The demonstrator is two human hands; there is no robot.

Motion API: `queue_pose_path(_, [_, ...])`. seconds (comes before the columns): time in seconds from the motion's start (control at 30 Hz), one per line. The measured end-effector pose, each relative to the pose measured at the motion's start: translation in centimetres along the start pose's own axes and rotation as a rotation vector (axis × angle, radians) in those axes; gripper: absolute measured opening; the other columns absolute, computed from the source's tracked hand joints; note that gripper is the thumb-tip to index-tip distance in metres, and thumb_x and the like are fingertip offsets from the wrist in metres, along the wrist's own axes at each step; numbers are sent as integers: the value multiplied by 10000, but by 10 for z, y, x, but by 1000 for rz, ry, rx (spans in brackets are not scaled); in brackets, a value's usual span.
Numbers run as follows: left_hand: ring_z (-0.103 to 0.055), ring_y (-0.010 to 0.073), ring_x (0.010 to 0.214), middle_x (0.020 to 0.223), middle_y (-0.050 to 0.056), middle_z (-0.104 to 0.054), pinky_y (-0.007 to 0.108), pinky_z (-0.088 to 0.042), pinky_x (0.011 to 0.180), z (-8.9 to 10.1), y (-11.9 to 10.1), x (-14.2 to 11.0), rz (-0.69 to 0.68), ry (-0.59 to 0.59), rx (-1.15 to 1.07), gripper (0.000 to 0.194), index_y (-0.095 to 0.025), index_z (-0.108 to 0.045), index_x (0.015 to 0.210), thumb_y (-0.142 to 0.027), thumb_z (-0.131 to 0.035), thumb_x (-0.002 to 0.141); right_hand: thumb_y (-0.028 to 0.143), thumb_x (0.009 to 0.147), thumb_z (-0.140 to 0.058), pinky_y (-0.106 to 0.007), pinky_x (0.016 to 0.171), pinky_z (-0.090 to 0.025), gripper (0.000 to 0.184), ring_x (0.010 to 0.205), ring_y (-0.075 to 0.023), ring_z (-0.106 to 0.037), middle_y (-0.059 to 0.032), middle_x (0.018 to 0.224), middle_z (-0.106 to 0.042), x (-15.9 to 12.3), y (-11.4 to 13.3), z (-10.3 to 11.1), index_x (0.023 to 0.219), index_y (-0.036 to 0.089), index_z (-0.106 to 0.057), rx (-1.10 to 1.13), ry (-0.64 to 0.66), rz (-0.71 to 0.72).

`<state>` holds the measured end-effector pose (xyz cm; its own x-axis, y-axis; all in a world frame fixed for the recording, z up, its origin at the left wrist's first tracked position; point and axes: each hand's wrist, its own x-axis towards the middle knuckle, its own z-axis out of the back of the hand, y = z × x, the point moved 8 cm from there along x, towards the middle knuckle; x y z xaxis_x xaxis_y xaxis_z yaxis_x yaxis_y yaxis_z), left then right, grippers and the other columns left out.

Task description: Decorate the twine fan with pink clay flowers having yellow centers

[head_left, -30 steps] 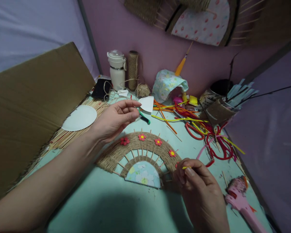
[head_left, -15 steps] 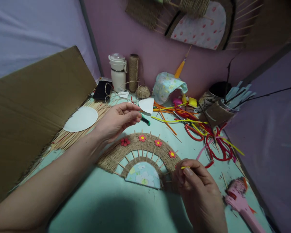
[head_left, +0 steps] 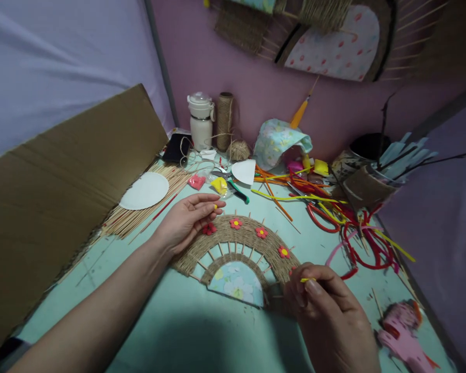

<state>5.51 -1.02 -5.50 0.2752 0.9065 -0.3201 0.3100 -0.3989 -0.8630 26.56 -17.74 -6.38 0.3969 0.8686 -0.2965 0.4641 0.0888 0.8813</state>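
Note:
My left hand [head_left: 190, 220] pinches a small yellow piece of clay [head_left: 215, 206] between thumb and fingertips, above the fan's upper left edge. Between the fingers of my right hand [head_left: 330, 305] is another yellow bit [head_left: 306, 280], its shape mostly hidden. Below both hands lies a woven twine fan [head_left: 248, 228] with thin sticks and a flowered fabric half-circle [head_left: 236, 284] at its centre. Red flowers [head_left: 261, 232] with yellow middles sit along its band. The leftmost red flower [head_left: 208, 228] shows no yellow middle. My right hand covers the fan's right end.
Yellow clay [head_left: 219, 185] and red clay [head_left: 196, 181] lie behind my left hand, beside green-handled pliers [head_left: 238, 192]. Red-handled scissors [head_left: 322, 217] and coloured pipe cleaners [head_left: 357, 248] are at right. A pink glue gun [head_left: 406, 342] lies near right. Cardboard [head_left: 73, 197] stands at left.
My left hand has drawn back from the clay lumps toward the fan, and a yellow piece now shows in its fingertips. My right hand keeps its pinch. The view has shifted slightly.

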Motion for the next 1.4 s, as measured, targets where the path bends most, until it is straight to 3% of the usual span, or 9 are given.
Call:
queue_pose_path(0.17, [-662,100,740,947,70,-730,218,-578,692,12,0,-3,-51,-38,124,177,-159,-672,959,-180,-710,787,356,710,-800,-242,540,-402,184,587,-129,-490,-3,634,-569,0,2,1,761,231,-675,-12,-2,26])
queue_pose_path(0.33, [-656,186,959,1034,77,-709,320,-545,855,23,-9,-14,-237,-41,604,252,-186,-671,1030,-240,-707,787,358,709,-798,-250,543,-428,190,603,-142,-511,-17,653,-582,1,2,4,750,218,-676,-54,-3,47])
queue_pose_path(0.47, [-640,177,889,1077,57,-658,346,-524,850,23,-12,-24,-479,-40,996,247,-211,-669,1070,-230,-637,825,349,705,-800,-249,559,-451,194,616,-140,-534,-22,685,-605,1,1,4,753,211,-673,-92,-7,37])
queue_pose_path(0.57, [-641,168,871,994,35,-672,318,-519,826,20,-6,-25,-541,-9,1143,255,-209,-653,1101,-222,-609,849,353,715,-792,-243,555,-451,191,610,-134,-527,-15,667,-587,1,3,2,758,210,-674,-109,-9,42])
queue_pose_path(1.13, [-648,173,967,1035,11,-736,335,-497,871,14,3,-21,-584,39,1316,378,-231,-553,1275,-205,-566,898,381,701,-796,-235,550,-475,201,618,-141,-566,-15,705,-608,0,3,8,763,234,-673,-157,-17,39])
queue_pose_path(1.4, [-599,190,955,993,62,-697,322,-465,853,6,-6,-47,-807,-3,1447,280,-181,-598,1194,-220,-512,931,371,702,-796,-242,547,-463,198,625,-145,-556,-17,700,-601,0,4,10,745,229,-665,-150,-21,52])
